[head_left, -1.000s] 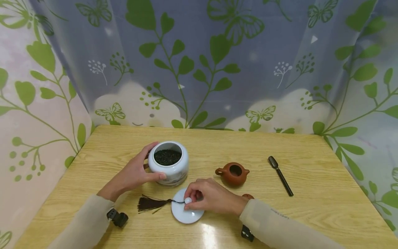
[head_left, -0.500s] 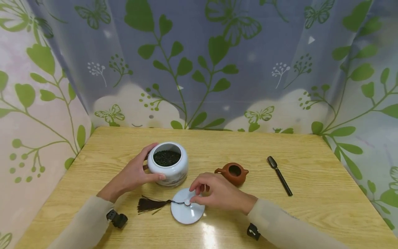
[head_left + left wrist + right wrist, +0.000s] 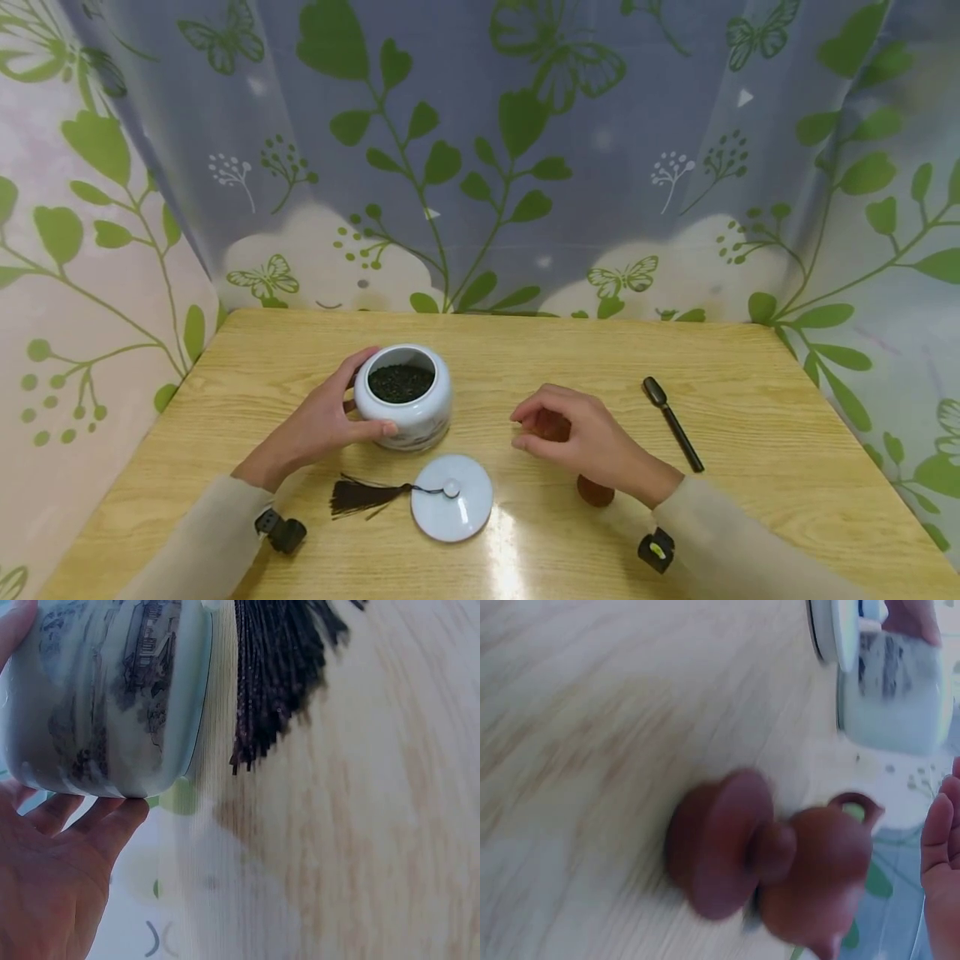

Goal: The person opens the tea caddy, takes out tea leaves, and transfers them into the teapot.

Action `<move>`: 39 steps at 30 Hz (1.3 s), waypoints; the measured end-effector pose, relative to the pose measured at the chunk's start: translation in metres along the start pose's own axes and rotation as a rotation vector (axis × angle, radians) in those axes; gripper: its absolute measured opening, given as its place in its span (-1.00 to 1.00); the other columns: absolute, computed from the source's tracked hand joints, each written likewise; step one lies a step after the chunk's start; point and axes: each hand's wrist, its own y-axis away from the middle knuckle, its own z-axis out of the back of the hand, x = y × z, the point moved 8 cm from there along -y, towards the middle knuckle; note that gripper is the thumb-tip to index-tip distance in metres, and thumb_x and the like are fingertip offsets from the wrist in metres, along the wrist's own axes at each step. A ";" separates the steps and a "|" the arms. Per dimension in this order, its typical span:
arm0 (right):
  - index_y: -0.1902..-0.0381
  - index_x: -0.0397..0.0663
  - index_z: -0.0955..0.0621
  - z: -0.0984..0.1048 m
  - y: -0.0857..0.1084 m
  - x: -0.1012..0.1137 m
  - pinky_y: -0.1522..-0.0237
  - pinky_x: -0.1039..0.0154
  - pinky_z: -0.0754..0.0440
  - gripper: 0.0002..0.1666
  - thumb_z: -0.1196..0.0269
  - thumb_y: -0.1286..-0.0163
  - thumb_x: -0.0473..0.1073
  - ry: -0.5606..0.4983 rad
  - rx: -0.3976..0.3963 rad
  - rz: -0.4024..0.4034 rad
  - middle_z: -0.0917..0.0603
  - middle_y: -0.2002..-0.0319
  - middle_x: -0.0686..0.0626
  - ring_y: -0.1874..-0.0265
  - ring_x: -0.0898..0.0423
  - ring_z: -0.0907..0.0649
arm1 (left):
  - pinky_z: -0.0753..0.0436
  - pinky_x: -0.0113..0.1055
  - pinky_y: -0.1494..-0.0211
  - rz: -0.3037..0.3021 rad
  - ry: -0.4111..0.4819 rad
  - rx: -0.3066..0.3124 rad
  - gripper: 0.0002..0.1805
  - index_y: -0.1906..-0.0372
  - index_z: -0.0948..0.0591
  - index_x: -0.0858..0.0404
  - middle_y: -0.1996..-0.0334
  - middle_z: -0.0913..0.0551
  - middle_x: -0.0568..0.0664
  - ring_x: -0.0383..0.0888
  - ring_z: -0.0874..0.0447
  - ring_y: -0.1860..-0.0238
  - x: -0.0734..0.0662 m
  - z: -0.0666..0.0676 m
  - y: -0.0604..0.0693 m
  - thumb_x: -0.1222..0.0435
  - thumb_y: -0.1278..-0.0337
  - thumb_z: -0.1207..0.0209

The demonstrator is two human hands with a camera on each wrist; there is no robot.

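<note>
Head view shows, nearest to me, my two beige sleeves (image 3: 757, 554), each with a small black camera (image 3: 657, 550) strapped at the wrist. Just past them a white lid (image 3: 457, 518) lies flat on the table (image 3: 525, 354), knob up, a dark brown tassel (image 3: 362, 495) trailing from the knob towards my left. To the right of it, a small brown lid (image 3: 596, 492) sits on the wood, partly under my wrist. Above and beyond that is my right hand (image 3: 581, 429), its fingers loosely curved and the thumb apart from them. It mostly hides the brown teapot (image 3: 817, 874), which stands upright behind the brown lid; the right wrist view shows a gap between hand and pot. Over on the left, my left hand (image 3: 318, 425) grips the white jar (image 3: 411, 423), thumb on the front and fingers round the side. The jar stands just beyond the white lid, with dark leaves (image 3: 401, 383) inside. Well off to the right lies a dark scoop (image 3: 675, 427). Behind everything hangs a leaf-and-butterfly cloth (image 3: 480, 242).
</note>
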 end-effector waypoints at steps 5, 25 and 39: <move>-0.05 0.14 -0.79 0.022 0.011 -0.011 0.23 0.26 -0.77 -0.76 -0.51 -0.48 -0.06 0.008 -0.060 -0.076 -0.73 0.14 0.18 0.26 0.21 -0.71 | -0.48 0.28 -0.60 0.003 -0.001 -0.001 0.29 -0.79 -0.02 0.16 -0.71 -0.22 0.16 0.31 -0.23 -0.68 -0.001 -0.001 0.001 0.05 -0.17 -0.62; -0.07 0.15 -0.77 0.081 0.065 -0.056 0.13 0.26 -0.76 -0.74 -0.50 -0.48 -0.17 0.253 -0.262 -0.131 -0.76 0.07 0.04 0.18 0.30 -0.65 | -0.47 0.31 -0.59 -0.017 0.008 0.004 0.27 -0.79 -0.02 0.12 -0.70 -0.23 0.14 0.30 -0.23 -0.68 -0.001 0.000 0.000 0.08 -0.17 -0.62; -0.09 -0.08 -0.77 0.108 0.098 -0.087 0.16 0.40 -0.74 -0.74 -0.47 -0.51 -0.17 0.313 -0.310 -0.237 -0.77 0.11 0.01 0.23 0.37 -0.65 | -0.48 0.33 -0.58 -0.024 0.012 0.011 0.27 -0.80 -0.01 0.12 -0.72 -0.19 0.18 0.32 -0.24 -0.67 -0.001 0.000 0.000 0.10 -0.19 -0.61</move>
